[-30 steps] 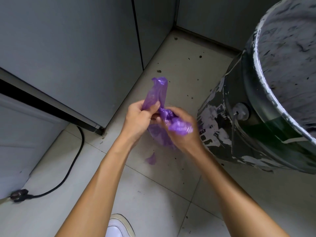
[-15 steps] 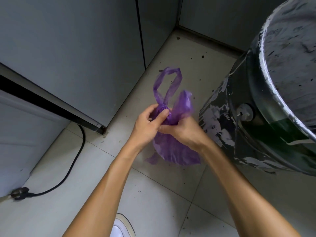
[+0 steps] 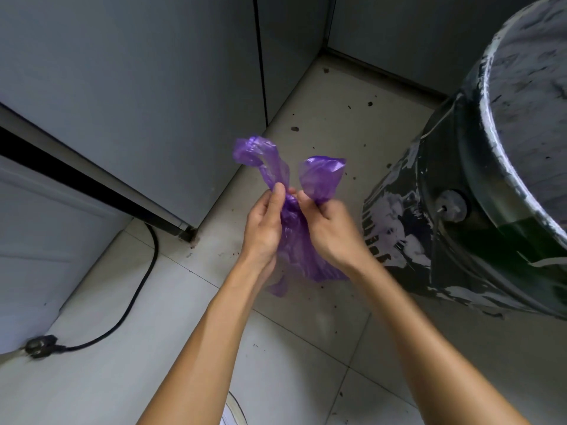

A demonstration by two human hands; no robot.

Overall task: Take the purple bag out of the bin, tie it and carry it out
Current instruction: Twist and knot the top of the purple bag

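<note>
The purple bag [image 3: 296,250] hangs in mid-air between my hands, above the tiled floor. Its neck is bunched into a knot at my thumbs, and two loose handle ends stick up, one to the left and one to the right. My left hand [image 3: 264,228] pinches the left end at the knot. My right hand [image 3: 329,231] grips the base of the right end. The bag's lower body sags behind my wrists. The bin [image 3: 478,191], dark and streaked with white paint, stands at the right, its inside bare of any bag.
Grey cabinet doors [image 3: 153,87] close off the left and back. A black cable [image 3: 135,299] with a plug [image 3: 41,346] lies on the floor at lower left. Dark specks dot the tiles. The toe of a white shoe [image 3: 233,412] shows at the bottom edge.
The looped handle has been drawn through, so two separate ends now stand up from the knot. Both hands have shifted slightly apart at the bag's neck.
</note>
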